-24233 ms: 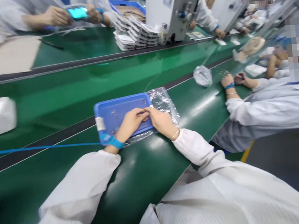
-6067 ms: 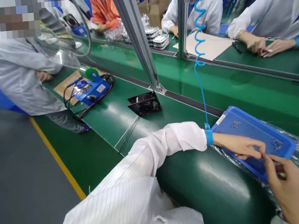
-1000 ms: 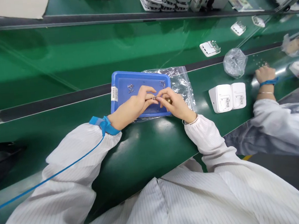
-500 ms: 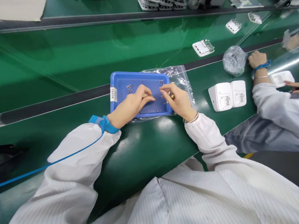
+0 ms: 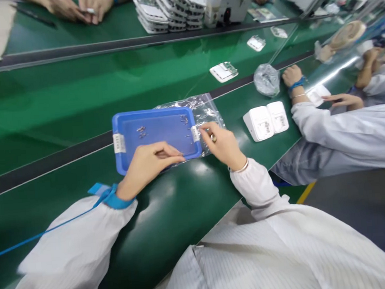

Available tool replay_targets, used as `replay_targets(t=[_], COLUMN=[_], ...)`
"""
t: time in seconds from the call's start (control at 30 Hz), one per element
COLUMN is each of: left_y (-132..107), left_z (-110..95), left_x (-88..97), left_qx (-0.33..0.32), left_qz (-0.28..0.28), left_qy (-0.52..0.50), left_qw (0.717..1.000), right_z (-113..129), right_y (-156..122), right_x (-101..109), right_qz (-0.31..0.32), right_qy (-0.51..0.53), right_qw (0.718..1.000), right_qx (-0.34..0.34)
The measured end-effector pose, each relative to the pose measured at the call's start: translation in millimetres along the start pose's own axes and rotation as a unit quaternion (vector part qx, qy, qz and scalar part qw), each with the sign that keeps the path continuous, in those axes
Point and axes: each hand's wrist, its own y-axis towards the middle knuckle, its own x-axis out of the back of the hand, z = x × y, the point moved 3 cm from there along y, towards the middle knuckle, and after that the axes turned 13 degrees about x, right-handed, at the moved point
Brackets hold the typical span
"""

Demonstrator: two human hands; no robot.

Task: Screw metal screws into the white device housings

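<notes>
The blue tray (image 5: 164, 128) lies flat in front of me, on the green table (image 5: 191, 203) and the dark strip along its edge. It has little metal bits (image 5: 141, 131) in it: one small pile to the left, more at the far right corner, and a few down the right side. They are too small for me to tell what they are.

My left hand (image 5: 150, 164) is over the near side of the tray. Its thumb and fingers come close at the tips, but I cannot tell if they pinch anything. My right hand (image 5: 222, 144) is just past the tray's right end, with its fingers curled. I cannot tell if it holds a bit, though something small and gold shows by the fingers.

A shiny clear bag (image 5: 206, 109) pokes out behind the tray and to the right. A blue band (image 5: 114, 197) is around my left wrist, with a blue cord (image 5: 51, 229) going off to the left.

Farther right, two white boxes (image 5: 266, 122) stand side by side. Beyond them is a round plastic bundle (image 5: 267, 80), near another person's hand (image 5: 292, 75).
</notes>
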Motion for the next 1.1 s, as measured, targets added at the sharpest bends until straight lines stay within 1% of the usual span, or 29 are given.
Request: replay_targets(t=[0.07,0.17,0.23,0.3,0.37,0.43,0.5,0.53,0.63,0.67,0.7,0.77,0.8,0.83,0.87,0.93,1.03,1.07,1.1], left_y=[-9.8,-20.0,-24.3,-27.2,-28.9,-29.5,-29.8,-30.4,-35.6,-38.8,-42.6,-51.1,-55.6,-60.0,-64.3,-71.9,-79.8,-81.8,-83.6], left_z=[8.1,18.4,19.3,16.4,14.4,17.0,23.5,27.2,35.1,36.2,36.8,37.7,38.4,39.2,40.0,41.3,41.9,41.9,42.0], left_x=[-8.6,-20.7,-27.0,-31.5,-34.4,-35.9,-36.1,-35.7,-32.9,-32.1,-31.7,-32.1,-32.7,-33.4,-34.3,-36.0,-39.3,-40.1,-40.6], left_qx=[0.009,0.012,0.007,-0.004,-0.005,0.009,0.024,0.027,0.018,0.012,0.010,0.025,0.041,0.058,0.075,0.096,0.093,0.087,0.081], left_qz=[0.032,0.058,0.058,0.049,0.044,0.045,0.049,0.049,0.027,0.018,0.010,0.009,0.012,0.014,0.015,0.010,0.009,0.010,0.011], left_qy=[-0.020,-0.020,-0.024,-0.041,-0.075,-0.115,-0.137,-0.141,-0.134,-0.125,-0.115,-0.095,-0.091,-0.093,-0.100,-0.131,-0.177,-0.185,-0.188], left_qw=[0.999,0.998,0.998,0.998,0.996,0.992,0.989,0.988,0.990,0.992,0.993,0.995,0.995,0.994,0.992,0.987,0.980,0.979,0.979], right_z=[10.5,17.7,16.5,13.8,11.5,9.6,4.3,-1.2,-31.9,-45.5,-59.3,-81.1,-86.5,-87.2,-83.2,-62.7,-14.6,3.2,20.9], right_y=[-28.0,-67.2,-83.0,-88.1,-86.8,-84.0,-83.6,-84.7,-91.6,-95.1,-99.0,-106.9,-110.4,-113.1,-114.9,-115.4,-111.3,-109.5,-108.1], right_x=[8.2,15.9,17.1,16.8,18.1,22.2,29.8,35.0,54.0,59.9,64.8,69.4,69.0,66.8,63.4,54.5,38.7,33.1,27.1], right_qz=[-0.016,-0.101,-0.145,-0.154,-0.144,-0.115,-0.084,-0.079,-0.111,-0.118,-0.106,-0.036,0.005,0.040,0.066,0.091,0.128,0.155,0.196], right_qy=[-0.004,0.023,0.037,0.046,0.060,0.070,0.038,0.010,-0.087,-0.126,-0.181,-0.271,-0.294,-0.299,-0.296,-0.273,-0.178,-0.126,-0.070], right_qw=[1.000,0.994,0.987,0.985,0.985,0.988,0.992,0.993,0.984,0.976,0.963,0.932,0.920,0.915,0.915,0.928,0.962,0.971,0.974], right_qx=[-0.004,-0.042,-0.064,-0.067,-0.069,-0.075,-0.084,-0.089,-0.113,-0.136,-0.170,-0.238,-0.259,-0.267,-0.264,-0.237,-0.164,-0.128,-0.088])
